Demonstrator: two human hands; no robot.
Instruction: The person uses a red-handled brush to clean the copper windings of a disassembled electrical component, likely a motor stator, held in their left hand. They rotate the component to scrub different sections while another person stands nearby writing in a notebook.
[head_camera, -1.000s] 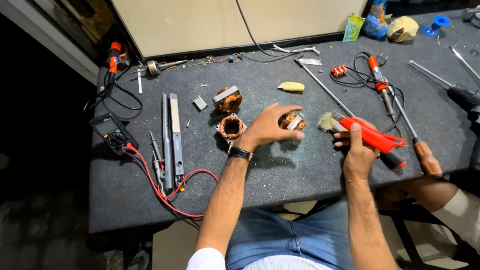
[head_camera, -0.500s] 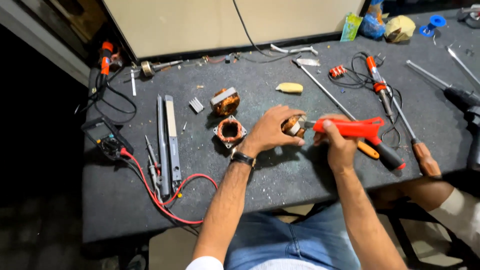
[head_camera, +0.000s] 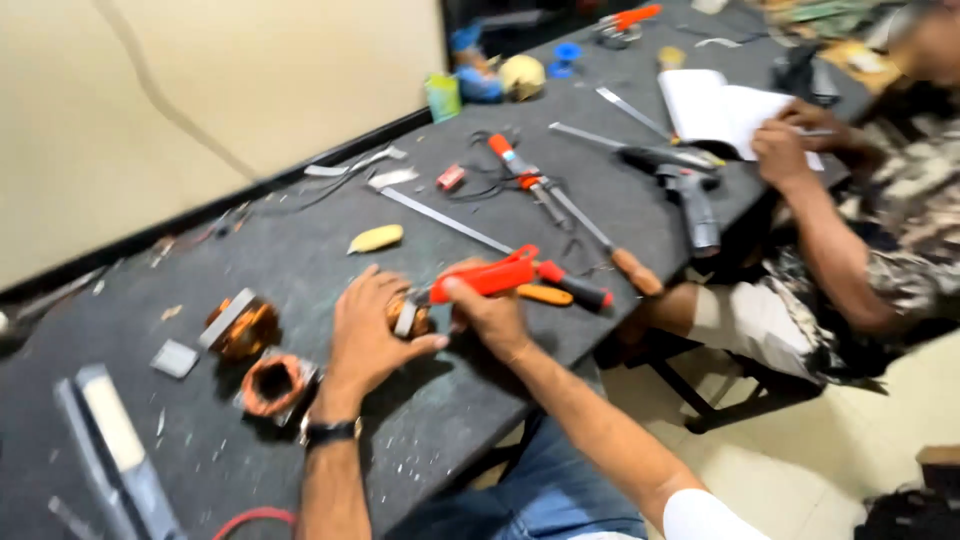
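Observation:
My left hand (head_camera: 368, 335) is cupped over a small copper-wound motor part (head_camera: 408, 316) on the dark table (head_camera: 300, 270) and steadies it. My right hand (head_camera: 487, 312) grips a red-handled tool (head_camera: 495, 276) whose tip points at that part. Left of my left hand lie two more copper-wound stator pieces, one round with an open centre (head_camera: 272, 383) and one with a grey metal plate (head_camera: 240, 325). A black watch (head_camera: 330, 432) sits on my left wrist.
Screwdrivers (head_camera: 570, 290), a long metal rod (head_camera: 445, 222), a yellow piece (head_camera: 376, 238), a dark power drill (head_camera: 690, 190) and flat metal bars (head_camera: 110, 440) lie about. A seated person at the right has a hand (head_camera: 782, 150) on an open notebook (head_camera: 715, 105).
The view has swung right and closer, which brings the seated person into view. My right hand has moved the red-handled tool closer to the part under my left hand.

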